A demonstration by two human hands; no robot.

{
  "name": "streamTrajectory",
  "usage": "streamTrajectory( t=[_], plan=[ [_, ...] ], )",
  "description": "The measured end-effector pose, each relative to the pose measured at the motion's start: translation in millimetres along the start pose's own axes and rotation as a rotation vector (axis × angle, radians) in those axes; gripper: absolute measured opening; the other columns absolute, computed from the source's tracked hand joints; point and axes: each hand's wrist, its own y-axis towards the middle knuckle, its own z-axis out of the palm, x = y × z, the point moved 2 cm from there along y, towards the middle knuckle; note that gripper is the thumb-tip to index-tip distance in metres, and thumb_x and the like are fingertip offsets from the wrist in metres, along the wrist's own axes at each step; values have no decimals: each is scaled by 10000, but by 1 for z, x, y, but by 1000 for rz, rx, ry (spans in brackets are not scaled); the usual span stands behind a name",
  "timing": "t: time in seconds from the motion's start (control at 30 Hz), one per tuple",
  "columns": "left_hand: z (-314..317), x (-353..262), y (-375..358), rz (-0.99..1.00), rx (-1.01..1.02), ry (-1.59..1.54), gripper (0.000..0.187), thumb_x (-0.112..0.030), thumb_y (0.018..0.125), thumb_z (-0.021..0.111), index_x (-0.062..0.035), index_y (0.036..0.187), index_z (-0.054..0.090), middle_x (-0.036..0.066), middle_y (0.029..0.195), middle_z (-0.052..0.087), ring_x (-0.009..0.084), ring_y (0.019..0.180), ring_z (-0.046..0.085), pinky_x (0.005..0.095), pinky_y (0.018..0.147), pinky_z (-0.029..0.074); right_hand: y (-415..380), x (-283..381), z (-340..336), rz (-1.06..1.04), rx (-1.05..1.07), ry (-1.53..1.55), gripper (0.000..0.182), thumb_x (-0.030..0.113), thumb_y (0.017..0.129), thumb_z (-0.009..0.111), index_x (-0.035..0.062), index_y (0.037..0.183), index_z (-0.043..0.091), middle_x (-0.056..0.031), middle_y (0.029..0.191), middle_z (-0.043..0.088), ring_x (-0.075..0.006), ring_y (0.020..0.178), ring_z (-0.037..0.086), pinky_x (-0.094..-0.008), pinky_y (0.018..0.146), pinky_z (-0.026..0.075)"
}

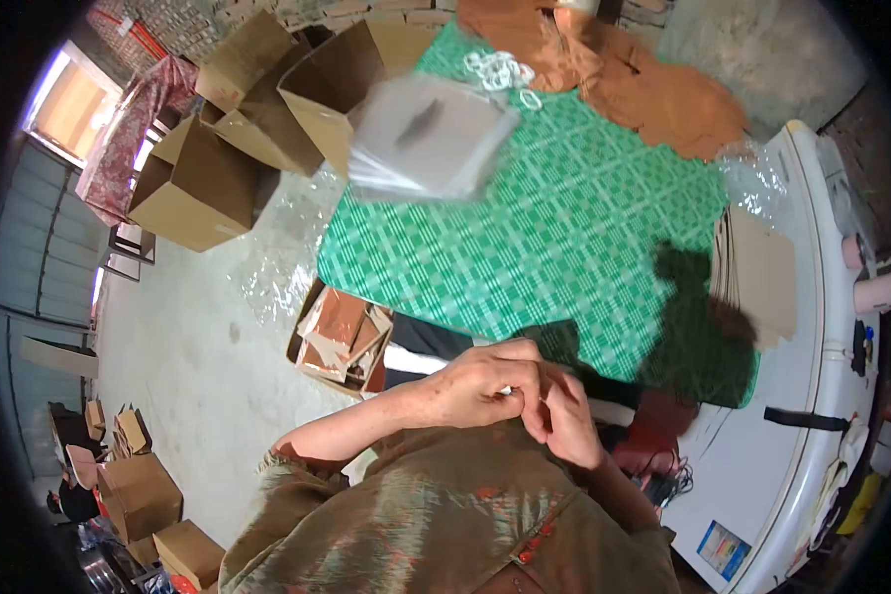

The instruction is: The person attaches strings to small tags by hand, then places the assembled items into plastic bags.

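Note:
My left hand (pixel 475 388) and my right hand (pixel 567 414) meet in front of my chest, with fingers curled and pressed together. A tiny pale spot shows between the left fingers, too small to name. Beyond them lies a table with a green checked cloth (pixel 525 257). On its far left sits a stack of clear plastic sheets or bags (pixel 431 139), a dark mark on top. White loops (pixel 500 71) lie behind the stack. Brown leather-like pieces (pixel 653 99) are spread along the far edge.
Open cardboard boxes (pixel 203 188) stand at the left beyond the table. A box of brown pieces (pixel 342 337) sits low by its near left edge. Flat beige sheets (pixel 757 272) rest at the right, on a white surface (pixel 752 450). More cartons (pixel 141 493) stand at lower left.

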Motion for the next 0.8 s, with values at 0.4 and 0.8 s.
streamTrajectory(
  t=[0.4, 0.8],
  plan=[
    [-234, 77, 157, 103, -676, 685, 236, -11, 851, 650, -40, 1085, 675, 152, 1166, 581, 297, 950, 646, 368, 847, 535, 13, -67, -38, -38, 48, -352, 111, 108, 1016, 509, 16, 1018, 570, -22, 819, 586, -78, 758, 552, -245, 679, 453],
    [-107, 49, -12, -550, -255, 48, 231, -130, 977, 612, 14, 1149, 667, 47, 993, 694, 120, 928, 644, 273, 817, 540, 27, -82, -115, -343, -286, -1416, 87, 201, 894, 591, 135, 909, 645, -117, 881, 635, -388, 821, 610, -499, 714, 484]
  ],
)
